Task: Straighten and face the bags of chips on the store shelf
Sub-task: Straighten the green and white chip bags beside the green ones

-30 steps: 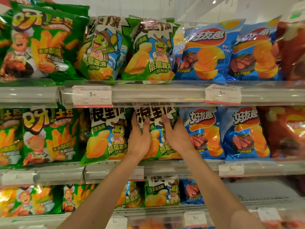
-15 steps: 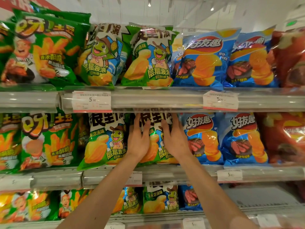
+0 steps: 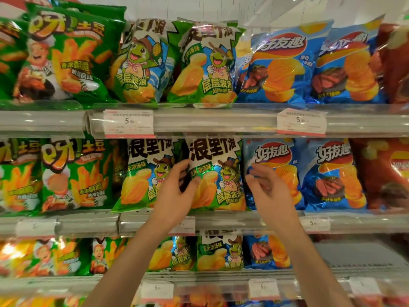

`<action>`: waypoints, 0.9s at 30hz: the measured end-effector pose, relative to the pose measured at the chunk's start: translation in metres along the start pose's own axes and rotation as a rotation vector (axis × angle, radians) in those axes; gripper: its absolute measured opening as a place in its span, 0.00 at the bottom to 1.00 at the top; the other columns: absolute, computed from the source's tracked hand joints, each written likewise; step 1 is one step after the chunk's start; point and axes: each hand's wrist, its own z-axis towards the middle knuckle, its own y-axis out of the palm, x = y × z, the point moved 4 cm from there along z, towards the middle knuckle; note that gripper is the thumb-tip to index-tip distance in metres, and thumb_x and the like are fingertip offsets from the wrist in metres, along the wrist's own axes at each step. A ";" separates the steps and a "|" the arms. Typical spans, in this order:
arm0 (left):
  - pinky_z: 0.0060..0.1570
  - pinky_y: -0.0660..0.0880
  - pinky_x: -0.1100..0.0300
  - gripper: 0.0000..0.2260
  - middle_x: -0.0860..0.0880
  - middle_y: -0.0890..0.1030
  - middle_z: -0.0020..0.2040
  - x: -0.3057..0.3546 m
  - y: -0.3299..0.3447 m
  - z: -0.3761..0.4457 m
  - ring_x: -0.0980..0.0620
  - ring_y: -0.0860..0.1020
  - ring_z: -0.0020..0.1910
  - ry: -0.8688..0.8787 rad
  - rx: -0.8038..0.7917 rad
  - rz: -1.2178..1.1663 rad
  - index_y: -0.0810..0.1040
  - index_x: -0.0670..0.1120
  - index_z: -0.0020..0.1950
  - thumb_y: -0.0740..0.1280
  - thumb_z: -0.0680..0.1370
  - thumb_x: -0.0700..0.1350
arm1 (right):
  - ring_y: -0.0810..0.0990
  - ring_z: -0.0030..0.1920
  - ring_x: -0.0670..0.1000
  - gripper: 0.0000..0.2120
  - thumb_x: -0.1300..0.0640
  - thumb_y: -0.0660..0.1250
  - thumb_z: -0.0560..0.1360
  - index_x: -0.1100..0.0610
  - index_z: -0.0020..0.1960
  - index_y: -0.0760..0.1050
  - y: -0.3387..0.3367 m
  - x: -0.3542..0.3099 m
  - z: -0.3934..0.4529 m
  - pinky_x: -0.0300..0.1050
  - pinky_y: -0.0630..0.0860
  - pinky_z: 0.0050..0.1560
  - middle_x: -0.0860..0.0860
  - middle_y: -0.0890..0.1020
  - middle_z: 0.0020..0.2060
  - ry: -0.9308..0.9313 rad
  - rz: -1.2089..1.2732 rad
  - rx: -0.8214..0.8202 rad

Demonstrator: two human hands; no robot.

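Fingers (image 3: 183, 167) gripping frog bag (image 3: 215, 173), left edge

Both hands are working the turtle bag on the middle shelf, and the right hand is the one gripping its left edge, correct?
Not quite. In the head view it is the left hand that grips the left edge of the turtle bag on the middle shelf. The right hand is at the bag's right side, fingers loosely curled, apparently holding nothing.
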 end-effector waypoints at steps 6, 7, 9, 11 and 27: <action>0.47 0.72 0.76 0.10 0.56 0.83 0.54 -0.010 -0.023 -0.049 0.64 0.79 0.52 -0.074 0.112 -0.039 0.77 0.54 0.63 0.67 0.82 0.47 | 0.84 0.47 0.47 0.07 0.54 0.66 0.79 0.49 0.55 0.80 -0.014 0.032 -0.043 0.51 0.81 0.53 0.46 0.86 0.43 0.097 0.097 0.055; 0.47 0.73 0.74 0.09 0.56 0.83 0.53 -0.013 -0.028 -0.057 0.63 0.80 0.52 -0.096 0.129 -0.049 0.78 0.56 0.62 0.67 0.82 0.48 | 0.84 0.45 0.46 0.06 0.55 0.66 0.79 0.49 0.53 0.80 -0.012 0.035 -0.049 0.50 0.80 0.51 0.45 0.86 0.42 0.108 0.101 0.054; 0.47 0.77 0.69 0.08 0.56 0.84 0.51 -0.021 -0.037 -0.072 0.61 0.81 0.51 -0.145 0.163 -0.062 0.79 0.57 0.60 0.67 0.81 0.50 | 0.85 0.43 0.44 0.05 0.56 0.66 0.79 0.50 0.52 0.80 -0.009 0.043 -0.059 0.46 0.80 0.50 0.43 0.86 0.40 0.136 0.109 0.042; 0.50 0.79 0.61 0.08 0.56 0.84 0.51 -0.030 -0.044 -0.085 0.59 0.82 0.51 -0.171 0.186 -0.073 0.80 0.57 0.58 0.67 0.80 0.50 | 0.85 0.43 0.43 0.05 0.57 0.66 0.79 0.50 0.51 0.80 -0.005 0.049 -0.068 0.43 0.80 0.49 0.42 0.86 0.41 0.171 0.094 0.014; 0.55 0.76 0.60 0.07 0.62 0.82 0.52 -0.064 -0.136 -0.065 0.63 0.79 0.54 -0.090 0.135 -0.147 0.80 0.57 0.57 0.66 0.80 0.52 | 0.85 0.44 0.47 0.05 0.56 0.66 0.78 0.49 0.52 0.80 0.075 0.004 -0.110 0.48 0.81 0.47 0.45 0.86 0.40 0.218 -0.002 0.128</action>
